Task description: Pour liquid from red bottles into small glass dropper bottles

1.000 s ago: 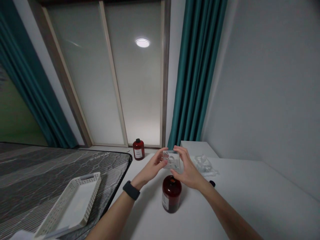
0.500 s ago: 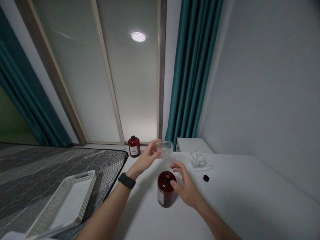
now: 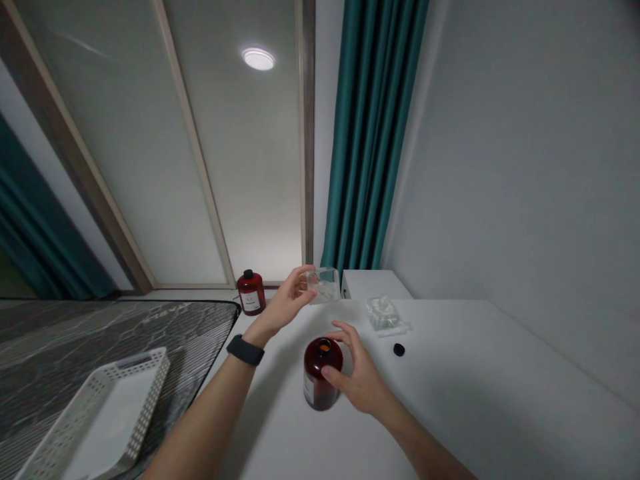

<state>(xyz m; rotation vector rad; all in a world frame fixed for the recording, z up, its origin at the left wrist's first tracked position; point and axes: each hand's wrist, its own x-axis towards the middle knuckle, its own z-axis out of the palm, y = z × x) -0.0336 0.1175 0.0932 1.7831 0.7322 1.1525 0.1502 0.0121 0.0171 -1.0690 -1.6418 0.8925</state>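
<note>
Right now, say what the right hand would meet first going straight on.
Most likely the uncapped red bottle: the right hand points at it and overlaps it in view, though contact is unclear.

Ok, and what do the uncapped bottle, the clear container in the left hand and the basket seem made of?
Uncapped bottle: glass or plastic; dark red-brown, glossy, with shoulder highlights. Clear container: probably rigid plastic, possibly glass; see-through, edges catching light. Basket: likely moulded plastic, white, fairly matte, judging by its regular perforated walls.
</note>
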